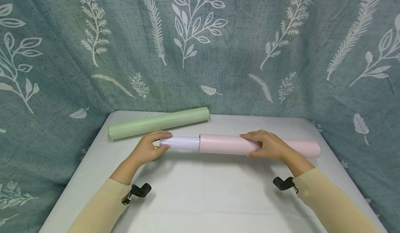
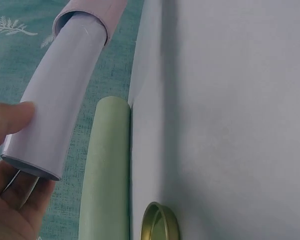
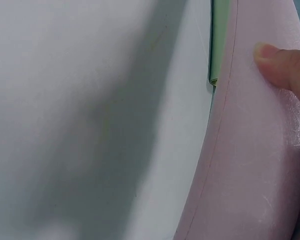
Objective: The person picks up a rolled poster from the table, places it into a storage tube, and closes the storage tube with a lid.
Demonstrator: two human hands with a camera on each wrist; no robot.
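A pale lavender tube (image 1: 184, 143) sits partly inside a wider pink tube (image 1: 223, 144), its left length sticking out of the pink rim. My left hand (image 1: 145, 149) holds the lavender tube near its free end, thumb on the near side and fingers across the far side. Farther right, my right hand (image 1: 270, 145) grips the pink tube around its middle; in the right wrist view the thumb (image 3: 279, 65) lies along its surface. Both tubes are level above the table, casting a shadow. Inside the pink tube, the rest of the lavender one is hidden.
A long green roll (image 1: 159, 122) lies slanted at the back left of the white table (image 1: 203, 194). Close below my left hand, a gold ring-shaped piece (image 2: 171, 225) stands on the table. Patterned teal curtains (image 1: 237, 69) surround the back and sides.
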